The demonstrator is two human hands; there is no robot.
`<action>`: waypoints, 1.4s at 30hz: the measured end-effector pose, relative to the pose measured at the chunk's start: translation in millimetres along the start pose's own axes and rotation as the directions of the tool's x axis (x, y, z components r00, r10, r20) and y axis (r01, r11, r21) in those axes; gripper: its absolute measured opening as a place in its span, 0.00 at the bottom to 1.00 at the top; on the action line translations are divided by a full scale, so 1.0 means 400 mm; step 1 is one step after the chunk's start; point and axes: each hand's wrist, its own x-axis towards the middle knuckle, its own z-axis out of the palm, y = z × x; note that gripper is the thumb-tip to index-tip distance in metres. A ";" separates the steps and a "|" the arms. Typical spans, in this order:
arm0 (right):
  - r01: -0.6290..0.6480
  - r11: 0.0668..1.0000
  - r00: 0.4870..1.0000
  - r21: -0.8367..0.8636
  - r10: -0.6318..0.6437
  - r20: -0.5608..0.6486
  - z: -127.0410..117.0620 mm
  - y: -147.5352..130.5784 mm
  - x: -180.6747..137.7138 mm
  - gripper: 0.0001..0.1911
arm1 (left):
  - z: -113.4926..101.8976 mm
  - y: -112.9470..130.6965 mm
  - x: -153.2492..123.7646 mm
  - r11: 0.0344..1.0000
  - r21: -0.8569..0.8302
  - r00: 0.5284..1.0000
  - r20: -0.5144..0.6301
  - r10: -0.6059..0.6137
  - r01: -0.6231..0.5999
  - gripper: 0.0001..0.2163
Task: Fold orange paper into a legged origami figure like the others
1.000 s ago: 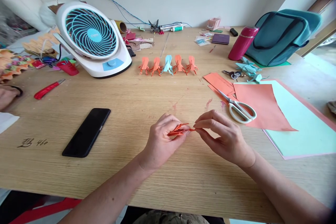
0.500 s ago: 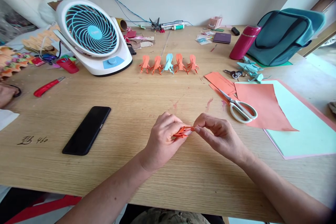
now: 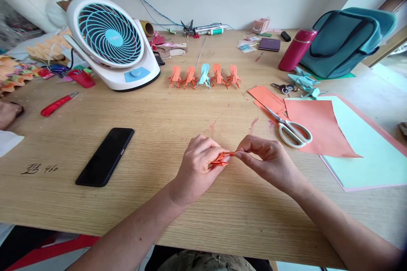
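Observation:
A small folded orange paper figure (image 3: 220, 161) is held just above the table, its thin points showing between my hands. My left hand (image 3: 199, 167) is closed around its body, hiding much of it. Thumb and forefinger of my right hand (image 3: 265, 161) pinch the tip of one thin orange strip at its right end. Farther back stands a row of folded paper figures with thin legs, several orange (image 3: 217, 75) and one light blue (image 3: 204, 75).
White-handled scissors (image 3: 291, 130) lie on orange paper (image 3: 321, 125) at the right. A black phone (image 3: 105, 157) and a red utility knife (image 3: 59, 105) lie left. Behind are a fan (image 3: 136, 75), a magenta flask (image 3: 295, 53) and a teal bag (image 3: 346, 46). Another person's hand (image 3: 9, 114) rests at the left edge.
My hands keep almost the same hold on the orange paper figure. The other person's hand at the left edge has shifted slightly.

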 end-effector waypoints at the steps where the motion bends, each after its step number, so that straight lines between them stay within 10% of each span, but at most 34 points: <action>1: -0.018 1.000 1.000 0.018 0.018 0.003 0.002 0.000 -0.001 0.11 | -0.001 0.000 0.000 1.000 0.006 1.000 0.004 0.008 -0.008 0.02; 14: -0.241 0.913 0.968 0.330 0.199 0.154 0.015 0.002 0.005 0.21 | -0.008 0.007 0.004 0.999 0.041 0.998 0.048 0.029 -0.031 0.03; 42: -0.151 0.944 0.986 0.294 0.121 0.118 0.022 0.002 0.010 0.23 | -0.009 0.013 0.004 0.999 0.012 0.996 0.082 -0.044 0.043 0.06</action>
